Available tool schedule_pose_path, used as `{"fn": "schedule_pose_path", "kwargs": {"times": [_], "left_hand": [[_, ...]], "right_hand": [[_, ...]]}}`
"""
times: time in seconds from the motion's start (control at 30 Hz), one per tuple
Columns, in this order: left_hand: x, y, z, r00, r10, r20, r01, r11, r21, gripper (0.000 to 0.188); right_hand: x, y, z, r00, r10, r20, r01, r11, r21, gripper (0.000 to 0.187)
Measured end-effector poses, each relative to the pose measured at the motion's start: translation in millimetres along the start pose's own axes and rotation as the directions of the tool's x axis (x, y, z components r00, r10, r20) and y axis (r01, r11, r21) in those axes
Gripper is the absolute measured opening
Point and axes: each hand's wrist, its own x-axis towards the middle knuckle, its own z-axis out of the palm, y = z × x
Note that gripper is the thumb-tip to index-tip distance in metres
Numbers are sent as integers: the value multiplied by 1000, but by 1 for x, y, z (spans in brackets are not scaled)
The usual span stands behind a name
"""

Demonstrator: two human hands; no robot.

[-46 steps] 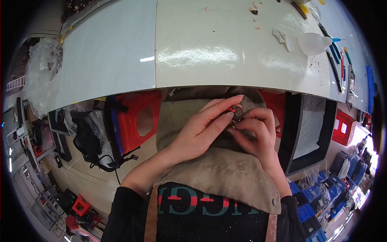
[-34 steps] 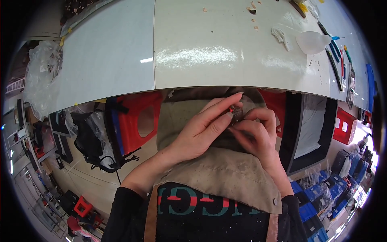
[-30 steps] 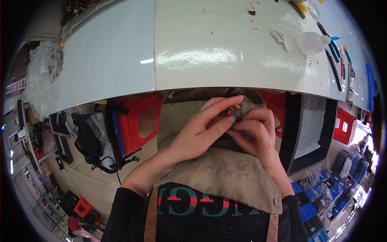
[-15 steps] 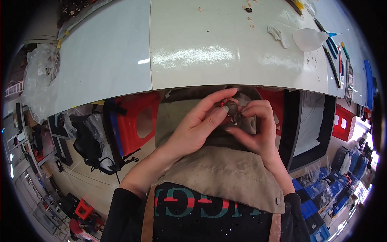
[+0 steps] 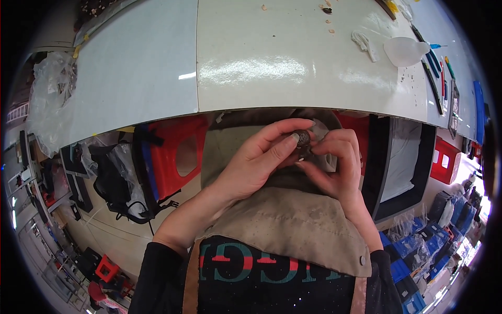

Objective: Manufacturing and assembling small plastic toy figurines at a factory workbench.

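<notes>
Over my lap, just in front of the table edge, my left hand (image 5: 250, 165) pinches a small rounded dark-brown object (image 5: 303, 138) with a rough surface between thumb and fingers. Its exact kind is too small to tell. My right hand (image 5: 340, 162) is close on its right side, fingers curled and fingertips touching or nearly touching the lower edge of the object. A tiny pale or shiny bit shows below it, between the hands. Whatever the right fingertips hold is hidden. A tan apron (image 5: 282, 214) covers my lap beneath both wrists.
The pale table (image 5: 251, 91) spans ahead. On its right lie a white squeeze bottle (image 5: 402, 51), a crumpled white cloth (image 5: 364, 44), pliers (image 5: 432, 60) and other thin tools. Small chips lie at the far side. Red stools (image 5: 175, 149) and a dark open drawer (image 5: 402, 162) flank me.
The brown object has turned in my left fingers, and the red bit seen on its left side before is out of sight. Both hands stay nearly in place.
</notes>
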Motion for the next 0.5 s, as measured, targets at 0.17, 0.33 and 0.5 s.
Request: {"fn": "schedule_pose_path", "kwargs": {"times": [0.17,0.33,0.5], "left_hand": [[1,-4,0,1000,16,23,-14,996,-92,35],[4,-7,-3,999,-17,48,27,979,-201,37],[7,-6,-6,991,-29,132,57,975,-214,40]], "right_hand": [[-4,1,0,1000,-18,16,19,998,-55,43],[-1,1,1,999,23,-46,-22,1000,3,39],[-7,8,3,999,31,-25,-32,999,-17,44]]}}
